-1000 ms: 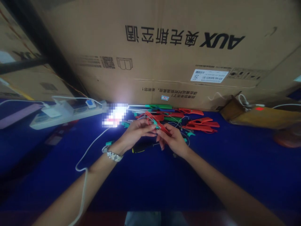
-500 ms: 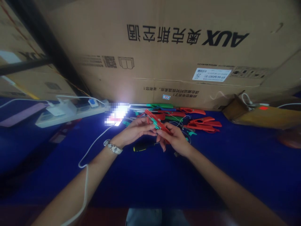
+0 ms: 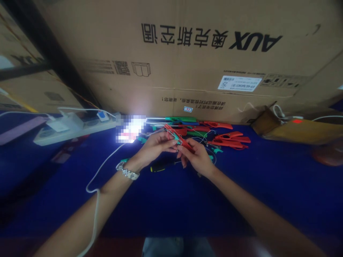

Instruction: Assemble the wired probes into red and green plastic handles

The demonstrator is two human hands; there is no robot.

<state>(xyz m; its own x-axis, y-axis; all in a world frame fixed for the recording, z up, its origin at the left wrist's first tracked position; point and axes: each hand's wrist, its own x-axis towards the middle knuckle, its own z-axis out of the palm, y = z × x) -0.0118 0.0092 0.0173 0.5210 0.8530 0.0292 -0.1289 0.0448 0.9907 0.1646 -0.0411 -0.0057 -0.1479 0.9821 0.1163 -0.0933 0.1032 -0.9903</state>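
Both my hands are closed around a red plastic lighter handle shell point(image 3: 189, 145) with a green piece point(image 3: 176, 137) and thin wire at its upper part. My left hand point(image 3: 154, 147) pinches the upper end, thumb against the green piece. At the lower end, my right hand point(image 3: 200, 157) grips the shell, fingertips near the left thumb. Beneath the hands lies a black and yellow screwdriver point(image 3: 163, 166), its tip partly hidden. Just behind are long-stemmed lighters, among them one with a green handle point(image 3: 184, 119). Loose red shells point(image 3: 229, 140) rest to the right, near a small green part point(image 3: 217, 150).
A brightly lit, blurred-out device point(image 3: 132, 129) stands left of the lighters, a white cable running from it over my left forearm. Further left is a power strip point(image 3: 66, 134) with plugs. A large cardboard box point(image 3: 171, 76) walls the back; a yellow package point(image 3: 302, 132) sits right.
The view has shifted slightly, so the scene sits a little further left. Both hands keep hold of the red shell, with only small finger movement; less of the green piece shows.
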